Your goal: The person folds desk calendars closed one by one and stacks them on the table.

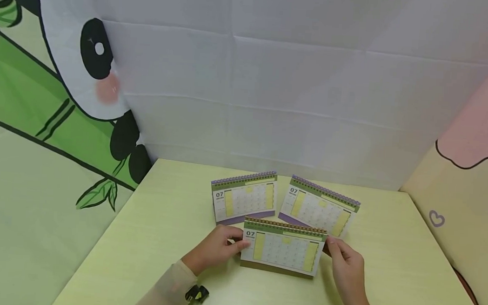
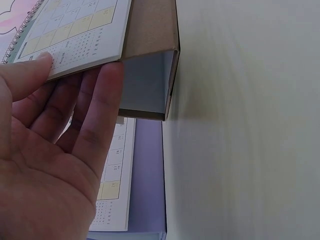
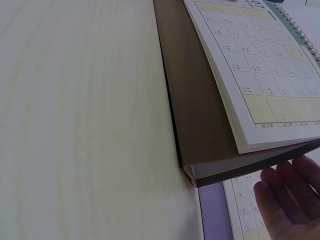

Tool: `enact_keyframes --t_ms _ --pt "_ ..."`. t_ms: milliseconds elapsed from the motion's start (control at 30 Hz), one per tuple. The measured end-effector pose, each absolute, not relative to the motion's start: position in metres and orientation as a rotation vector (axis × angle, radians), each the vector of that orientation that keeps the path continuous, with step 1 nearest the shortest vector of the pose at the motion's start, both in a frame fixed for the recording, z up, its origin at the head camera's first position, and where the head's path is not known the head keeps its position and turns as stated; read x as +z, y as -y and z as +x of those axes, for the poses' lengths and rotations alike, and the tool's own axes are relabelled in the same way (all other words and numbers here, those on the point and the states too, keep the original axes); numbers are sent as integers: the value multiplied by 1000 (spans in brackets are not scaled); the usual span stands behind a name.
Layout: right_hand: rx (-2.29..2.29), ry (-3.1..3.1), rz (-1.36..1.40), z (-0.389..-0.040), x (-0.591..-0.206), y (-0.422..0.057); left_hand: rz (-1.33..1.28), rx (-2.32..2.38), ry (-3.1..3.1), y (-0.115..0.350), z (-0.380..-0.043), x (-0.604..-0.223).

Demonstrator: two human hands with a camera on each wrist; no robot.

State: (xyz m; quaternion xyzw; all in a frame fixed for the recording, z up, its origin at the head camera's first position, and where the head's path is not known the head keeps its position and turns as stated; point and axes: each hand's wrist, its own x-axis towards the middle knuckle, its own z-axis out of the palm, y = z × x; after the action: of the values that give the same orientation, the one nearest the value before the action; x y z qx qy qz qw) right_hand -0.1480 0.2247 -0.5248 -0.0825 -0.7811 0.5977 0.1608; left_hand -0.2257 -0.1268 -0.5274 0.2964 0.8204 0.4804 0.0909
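A desk calendar with a brown stand (image 1: 280,248) is in front, its page headed 07 facing the head camera. My left hand (image 1: 220,248) pinches its left edge, thumb on the page and fingers behind. At the opposite edge, my right hand (image 1: 347,271) holds the side, with fingertips (image 3: 270,175) at the rear panel; its thumb is out of sight in the right wrist view. Behind stand two similar calendars with purple bases, a left one (image 1: 245,197) and a right one (image 1: 318,206), angled to each other. The front calendar partly covers both.
All three calendars are on a pale wood-grain table (image 1: 173,204). A white cloth backdrop (image 1: 294,81) rises behind it, with a printed panda (image 1: 85,68) at left. A cream and pink panel (image 1: 459,198) stands at right. A black band (image 1: 196,293) is at my left wrist.
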Motion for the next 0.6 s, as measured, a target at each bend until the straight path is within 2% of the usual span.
enact_keyframes --t_ms 600 --pt "1749 2206 -205 -150 -529 -223 795 1417 -2422 128 -225 -527"
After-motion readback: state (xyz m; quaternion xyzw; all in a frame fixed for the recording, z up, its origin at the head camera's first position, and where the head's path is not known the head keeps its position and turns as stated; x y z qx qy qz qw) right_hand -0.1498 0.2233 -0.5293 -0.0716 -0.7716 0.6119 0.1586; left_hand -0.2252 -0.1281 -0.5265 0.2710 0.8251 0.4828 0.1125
